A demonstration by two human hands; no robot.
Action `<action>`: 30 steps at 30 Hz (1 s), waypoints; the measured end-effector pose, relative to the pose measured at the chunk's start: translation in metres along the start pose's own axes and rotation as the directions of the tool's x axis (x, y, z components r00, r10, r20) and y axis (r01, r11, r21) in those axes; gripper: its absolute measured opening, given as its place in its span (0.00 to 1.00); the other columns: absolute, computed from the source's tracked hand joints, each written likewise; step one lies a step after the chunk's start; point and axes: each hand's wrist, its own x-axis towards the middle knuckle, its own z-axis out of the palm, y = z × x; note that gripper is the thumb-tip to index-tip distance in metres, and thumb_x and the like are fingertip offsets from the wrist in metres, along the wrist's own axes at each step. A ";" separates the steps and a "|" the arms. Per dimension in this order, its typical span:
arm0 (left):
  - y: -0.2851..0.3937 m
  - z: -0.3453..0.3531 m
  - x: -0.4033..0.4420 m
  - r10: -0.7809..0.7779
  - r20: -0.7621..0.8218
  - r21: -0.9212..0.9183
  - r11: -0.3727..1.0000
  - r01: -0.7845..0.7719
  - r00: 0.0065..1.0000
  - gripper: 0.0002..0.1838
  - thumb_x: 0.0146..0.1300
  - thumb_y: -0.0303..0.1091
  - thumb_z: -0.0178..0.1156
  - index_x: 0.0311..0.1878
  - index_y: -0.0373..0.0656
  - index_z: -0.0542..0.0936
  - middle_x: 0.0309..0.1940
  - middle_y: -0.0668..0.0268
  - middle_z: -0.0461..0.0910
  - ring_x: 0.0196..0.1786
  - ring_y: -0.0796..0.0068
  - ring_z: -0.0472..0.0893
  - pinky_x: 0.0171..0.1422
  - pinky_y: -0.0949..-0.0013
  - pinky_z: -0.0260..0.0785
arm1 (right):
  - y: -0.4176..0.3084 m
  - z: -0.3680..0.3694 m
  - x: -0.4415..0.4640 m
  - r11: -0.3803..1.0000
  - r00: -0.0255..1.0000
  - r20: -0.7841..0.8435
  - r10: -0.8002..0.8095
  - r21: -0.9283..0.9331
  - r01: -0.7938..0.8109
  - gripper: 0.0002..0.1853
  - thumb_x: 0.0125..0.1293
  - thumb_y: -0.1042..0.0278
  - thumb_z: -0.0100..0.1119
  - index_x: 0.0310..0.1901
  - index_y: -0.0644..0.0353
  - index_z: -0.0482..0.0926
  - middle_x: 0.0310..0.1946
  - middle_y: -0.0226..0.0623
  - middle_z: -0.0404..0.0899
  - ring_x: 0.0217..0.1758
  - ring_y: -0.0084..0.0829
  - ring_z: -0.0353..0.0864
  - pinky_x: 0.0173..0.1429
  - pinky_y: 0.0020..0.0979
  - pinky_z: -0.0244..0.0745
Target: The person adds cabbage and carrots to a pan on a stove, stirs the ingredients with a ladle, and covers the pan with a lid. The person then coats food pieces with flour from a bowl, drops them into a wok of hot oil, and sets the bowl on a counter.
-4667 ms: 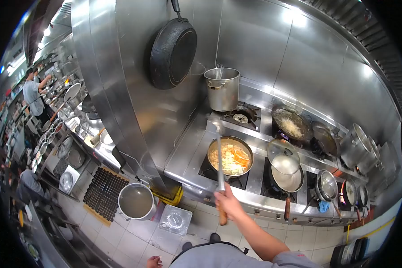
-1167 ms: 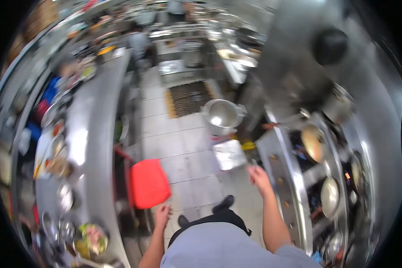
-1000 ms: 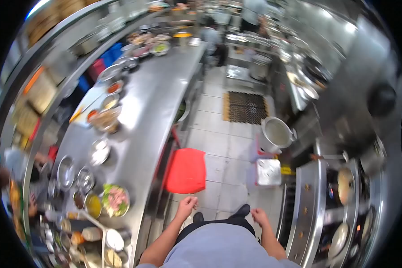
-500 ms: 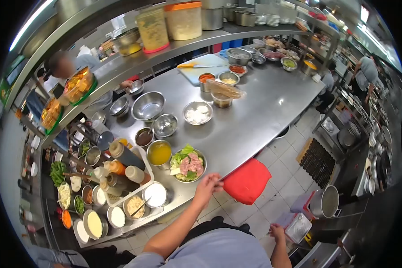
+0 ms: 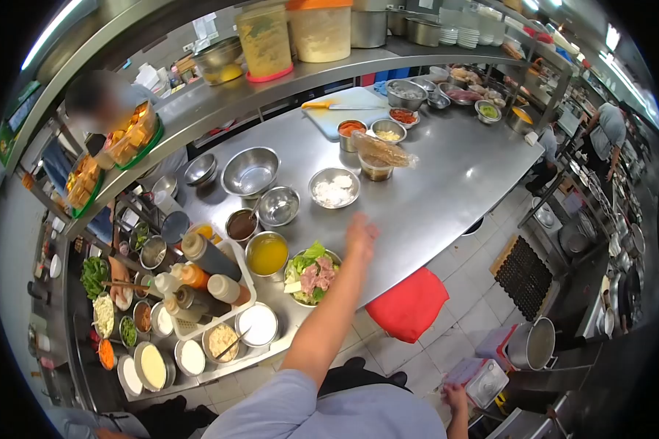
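My left hand (image 5: pixel 361 235) reaches over the steel table, its fingers somewhat blurred, apart and with nothing visible in them. Just beyond the fingertips is a steel bowl of white crumbly pieces (image 5: pixel 334 188). A bowl of lettuce topped with pinkish meat slices (image 5: pixel 315 276) sits left of my forearm, which covers part of its rim. My right hand (image 5: pixel 455 395) hangs low at my side, off the table, near a white-lidded container (image 5: pixel 487 386). Its fingers look curled, but too small to make out clearly.
Sauce bottles (image 5: pixel 220 263) stand in a white basket, among tubs of sauces and cut vegetables. A yellow-handled knife (image 5: pixel 329 106) lies on a cutting board (image 5: pixel 362 110). A red-covered round thing (image 5: pixel 410 304) is by the table's edge. Other people (image 5: pixel 604 135) stand around the kitchen.
My left hand has moved forward over the table, from beside the lettuce bowl towards the bowl of white pieces. The view has shifted slightly. My right hand stays low at my side.
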 end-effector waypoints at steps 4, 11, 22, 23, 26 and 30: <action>0.025 -0.042 0.081 -0.045 -0.257 -0.075 0.997 0.026 0.965 0.20 0.64 0.46 0.58 0.56 0.52 0.67 0.45 0.64 0.70 0.38 0.63 0.73 0.39 0.58 0.74 | 0.098 -0.044 -0.036 0.937 0.958 -0.073 0.276 0.240 -0.252 0.13 0.63 0.71 0.56 0.49 0.61 0.73 0.24 0.37 0.76 0.19 0.27 0.72 0.19 0.28 0.68; 0.034 -0.048 0.122 0.124 -0.426 -0.055 0.985 -0.162 0.896 0.20 0.61 0.37 0.62 0.52 0.41 0.67 0.48 0.56 0.71 0.35 0.59 0.75 0.40 0.55 0.77 | 0.147 -0.043 -0.152 0.955 0.976 -0.208 0.059 -0.273 -0.116 0.22 0.63 0.58 0.54 0.53 0.66 0.76 0.43 0.53 0.81 0.49 0.42 0.79 0.54 0.38 0.73; 0.025 -0.018 0.107 0.215 -0.371 -0.155 0.945 -0.289 0.903 0.08 0.62 0.29 0.58 0.39 0.44 0.67 0.38 0.62 0.75 0.38 0.66 0.77 0.41 0.60 0.77 | 0.058 -0.005 -0.185 0.967 0.934 -0.253 0.253 0.060 -0.246 0.23 0.63 0.56 0.56 0.50 0.68 0.78 0.47 0.50 0.81 0.54 0.40 0.77 0.57 0.37 0.69; 0.021 -0.012 0.101 0.233 -0.355 -0.156 0.940 -0.303 0.905 0.08 0.62 0.29 0.58 0.39 0.44 0.67 0.39 0.62 0.74 0.38 0.67 0.77 0.41 0.60 0.77 | 0.051 -0.006 -0.177 0.981 0.953 -0.242 0.181 -0.022 -0.192 0.22 0.63 0.56 0.57 0.51 0.68 0.78 0.45 0.48 0.81 0.47 0.37 0.78 0.51 0.36 0.72; 0.005 0.005 0.072 0.249 -0.294 -0.131 0.946 -0.297 0.923 0.09 0.62 0.29 0.57 0.39 0.45 0.66 0.40 0.62 0.74 0.37 0.69 0.77 0.40 0.61 0.77 | 0.083 -0.009 -0.092 0.947 0.976 -0.196 0.091 0.319 -0.024 0.16 0.61 0.73 0.57 0.52 0.61 0.73 0.26 0.35 0.77 0.24 0.24 0.76 0.24 0.24 0.70; -0.024 0.037 -0.027 0.203 -0.111 -0.052 0.976 -0.209 0.973 0.10 0.63 0.30 0.57 0.35 0.46 0.64 0.34 0.65 0.72 0.31 0.74 0.75 0.31 0.67 0.76 | -0.060 -0.001 -0.082 0.931 0.912 -0.284 -0.295 0.130 0.342 0.20 0.62 0.77 0.55 0.57 0.63 0.71 0.31 0.35 0.78 0.26 0.21 0.74 0.29 0.23 0.70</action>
